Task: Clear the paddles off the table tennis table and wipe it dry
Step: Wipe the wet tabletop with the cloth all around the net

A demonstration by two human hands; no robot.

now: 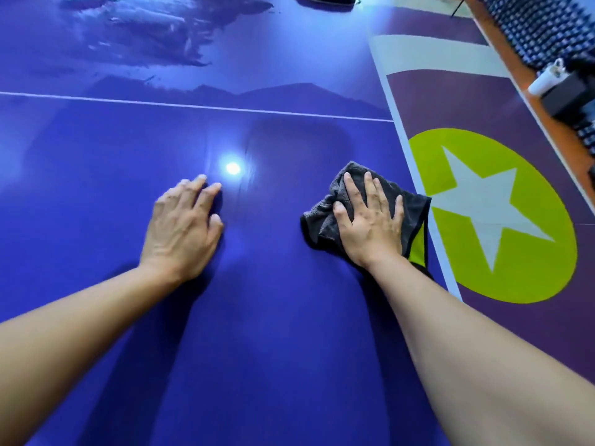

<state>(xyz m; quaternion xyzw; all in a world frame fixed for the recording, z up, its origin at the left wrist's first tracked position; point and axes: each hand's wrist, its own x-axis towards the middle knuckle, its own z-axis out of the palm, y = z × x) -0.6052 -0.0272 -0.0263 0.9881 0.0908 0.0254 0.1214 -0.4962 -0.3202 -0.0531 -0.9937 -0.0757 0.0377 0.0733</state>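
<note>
— What's the surface?
— A glossy blue table [96, 194], with a white line [193, 106] crossing it.
— And the cloth [318, 220]?
— Dark grey, right of centre near the table's edge, under the right hand [370, 226], whose fingers are spread flat on it.
— The left hand [180, 230]?
— Resting flat on the bare table, fingers straight. Wet streaks [145, 37] show upper left.

Just right of the right hand [370, 220], the purple floor [450, 101] bears a lime-green circle [541, 268] with a white star [483, 207] inside it. Farther ahead of that hand, a white band [428, 53] crosses the floor. Far ahead and to its right, an orange strip [502, 43] borders a dark studded mat [531, 24]. A white bottle-like object [545, 78] sits against a black box [563, 98] there.
</note>
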